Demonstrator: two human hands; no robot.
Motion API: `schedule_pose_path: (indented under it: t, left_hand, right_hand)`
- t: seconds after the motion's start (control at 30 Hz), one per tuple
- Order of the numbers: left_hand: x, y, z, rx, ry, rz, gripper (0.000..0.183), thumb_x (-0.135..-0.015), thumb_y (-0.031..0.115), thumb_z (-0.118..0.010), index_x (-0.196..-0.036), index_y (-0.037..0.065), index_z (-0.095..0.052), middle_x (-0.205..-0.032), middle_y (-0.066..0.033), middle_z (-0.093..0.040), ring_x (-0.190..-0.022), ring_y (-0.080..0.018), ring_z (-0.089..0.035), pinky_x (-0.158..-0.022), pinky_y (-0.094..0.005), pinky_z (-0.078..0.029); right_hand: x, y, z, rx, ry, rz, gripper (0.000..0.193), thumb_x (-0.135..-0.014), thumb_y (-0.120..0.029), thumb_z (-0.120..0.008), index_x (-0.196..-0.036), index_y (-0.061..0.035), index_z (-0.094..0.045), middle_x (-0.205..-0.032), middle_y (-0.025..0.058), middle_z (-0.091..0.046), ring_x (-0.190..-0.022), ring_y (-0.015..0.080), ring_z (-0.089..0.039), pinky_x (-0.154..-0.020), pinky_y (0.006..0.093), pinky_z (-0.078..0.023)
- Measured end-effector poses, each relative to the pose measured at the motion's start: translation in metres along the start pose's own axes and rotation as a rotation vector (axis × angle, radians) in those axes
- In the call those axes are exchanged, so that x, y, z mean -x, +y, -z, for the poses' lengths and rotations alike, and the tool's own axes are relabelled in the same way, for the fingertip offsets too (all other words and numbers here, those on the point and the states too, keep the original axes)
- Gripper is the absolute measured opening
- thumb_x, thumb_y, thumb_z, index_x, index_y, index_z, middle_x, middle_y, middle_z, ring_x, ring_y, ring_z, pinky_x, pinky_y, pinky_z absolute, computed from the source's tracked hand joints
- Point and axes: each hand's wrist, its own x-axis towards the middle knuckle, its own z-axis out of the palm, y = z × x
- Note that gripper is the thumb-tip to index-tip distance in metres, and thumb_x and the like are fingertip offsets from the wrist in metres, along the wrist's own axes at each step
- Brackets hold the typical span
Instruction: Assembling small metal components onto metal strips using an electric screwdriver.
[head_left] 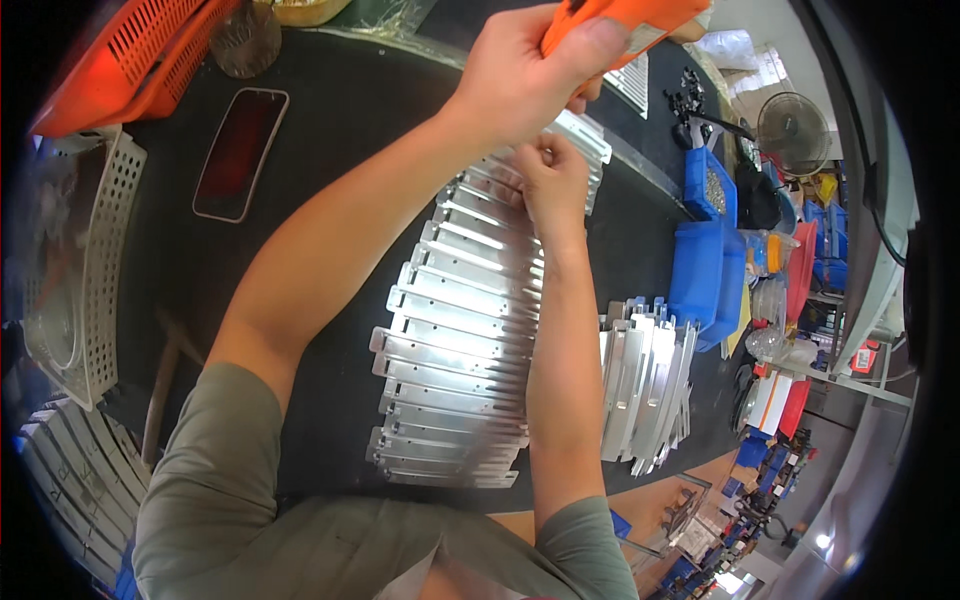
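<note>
My left hand [515, 80] reaches far forward, its fingers wrapped round an orange handheld tool [625, 30] whose upper end runs out of the picture. Just below it, my right hand [555, 185] is closed, fingertips pinched low over the metal strips. Whatever sits between those fingertips is too small or hidden to make out. Silver metal strips [450, 350] with small holes and end tabs lie side by side in a long row on the dark tabletop [330, 400]. My right forearm covers part of the row's right side. To its right lies a second pile of similar strips [645, 390].
A phone [240, 155] lies left of my left arm, near an orange basket [130, 60] and a white perforated basket [105, 270]. A wooden handle [160, 400] rests beside my left elbow. At right stand blue bins [705, 275] and a fan [792, 133].
</note>
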Motion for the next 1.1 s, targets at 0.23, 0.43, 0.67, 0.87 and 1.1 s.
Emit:
schedule_pose_path:
  t: [0.23, 0.43, 0.67, 0.87, 1.1]
  left_hand:
    - [-0.008, -0.001, -0.01, -0.255, -0.004, 0.08, 0.066, -0.101, 0.063, -0.052, -0.103, -0.002, -0.064, -0.074, -0.0078, -0.064, -0.065, -0.013, -0.059, -0.058, -0.0298, -0.049]
    - [-0.003, -0.006, -0.009, -0.118, 0.085, 0.053, 0.057, -0.094, 0.057, -0.069, -0.085, 0.0, -0.065, -0.069, -0.0034, -0.061, -0.062, -0.0095, -0.058, -0.058, -0.0268, -0.05]
    - [-0.005, -0.034, 0.007, 0.059, 0.023, 0.143, 0.044, -0.101, 0.045, -0.066, -0.097, 0.001, -0.063, -0.075, -0.0013, -0.059, -0.064, -0.0078, -0.053, -0.058, -0.025, -0.044]
    - [-0.001, -0.02, 0.0, -0.292, -0.086, 0.094, 0.074, -0.097, 0.071, -0.053, -0.097, -0.002, -0.067, -0.077, -0.0073, -0.065, -0.067, -0.0137, -0.062, -0.06, -0.0295, -0.051]
    - [-0.006, -0.018, 0.002, -0.224, -0.044, 0.082, 0.066, -0.096, 0.064, -0.059, -0.087, 0.0, -0.064, -0.069, -0.0057, -0.061, -0.062, -0.012, -0.059, -0.057, -0.0285, -0.049]
  right_hand:
    - [-0.015, -0.003, 0.025, -0.882, 0.037, -0.293, 0.018, -0.09, -0.014, -0.05, -0.074, -0.0074, -0.054, -0.066, -0.0003, -0.048, -0.051, 0.0081, -0.029, -0.044, 0.0273, -0.022]
    - [-0.018, 0.013, 0.009, -0.367, 0.116, -0.186, 0.018, -0.09, -0.012, -0.059, -0.089, 0.0014, -0.071, -0.063, -0.0011, -0.056, -0.053, 0.0061, -0.048, -0.046, 0.0251, -0.035]
    - [-0.019, 0.007, -0.002, -0.08, 0.053, -0.087, 0.02, -0.086, -0.009, -0.064, -0.095, 0.0051, -0.076, -0.067, 0.0027, -0.066, -0.057, 0.0078, -0.055, -0.054, 0.0273, -0.042]
    - [-0.012, 0.004, 0.005, 0.02, -0.054, -0.053, 0.023, -0.086, -0.009, -0.067, -0.102, 0.005, -0.076, -0.068, 0.0046, -0.067, -0.06, 0.0109, -0.058, -0.06, 0.0316, -0.046]
    - [-0.012, -0.004, -0.003, 0.19, -0.061, -0.048, 0.021, -0.087, -0.016, -0.077, -0.105, -0.0051, -0.078, -0.068, 0.0065, -0.069, -0.061, 0.0152, -0.063, -0.062, 0.0338, -0.048]
